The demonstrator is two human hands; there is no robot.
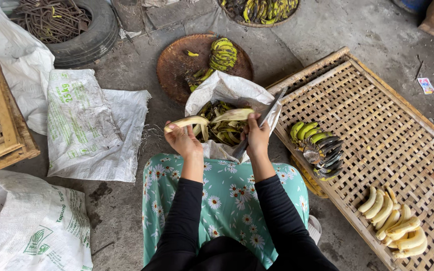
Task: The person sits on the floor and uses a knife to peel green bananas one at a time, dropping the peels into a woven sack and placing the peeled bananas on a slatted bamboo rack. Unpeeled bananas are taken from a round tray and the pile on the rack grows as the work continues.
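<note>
Peeling of a banana over an open white sack, seen from the head camera. Left hand [183, 140] is closed on a peeled banana [187, 122], pale and held level above the sack's near rim; right hand [257, 136] is clenched on a knife [262, 123], blade pointing up and away, while its fingers also pinch a strip of peel [233, 115] that joins the fruit. Good practice, judged from this pose: keep the blade turned away from the left fingers, draw the peel off lengthwise, and let it fall inside the sack. White sack [229, 90] holds a heap of green-yellow peels. Woven bamboo rack [393, 115], to the right, carries a bunch of unpeeled green bananas [320, 145] and, well apart, a pile of peeled ones [395, 223]. Round tray [174, 65] beyond the sack bears another bunch.
</note>
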